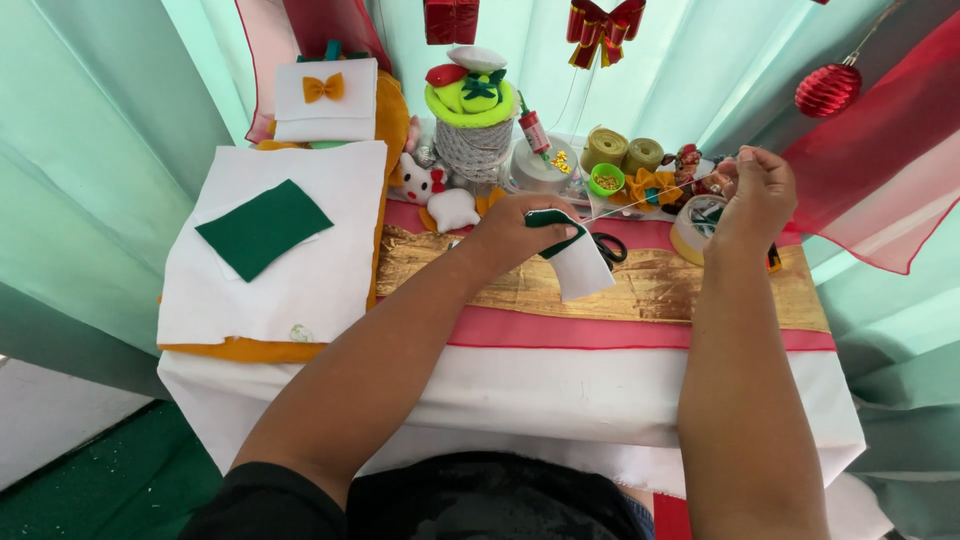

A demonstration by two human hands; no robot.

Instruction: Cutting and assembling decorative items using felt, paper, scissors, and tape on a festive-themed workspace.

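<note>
While my left hand pinches the small white and green felt piece over the gold band of the table cloth, my right hand is lifted away at about three o'clock from it, fingers closed tight on a thin pale thread that runs taut between the two; whether a needle sits in that grip I cannot tell. The left fingers are curled shut around the top edge of the felt, its white part hanging down below them. Black-handled scissors lie just beside the felt, at three o'clock. A roll of tape rests under my right hand. At nine o'clock from the felt lies a stack of white felt sheets with a dark green felt square on top. At twelve o'clock stand two spools of olive ribbon, a small green cup of beads and a lime and red felt hat.
</note>
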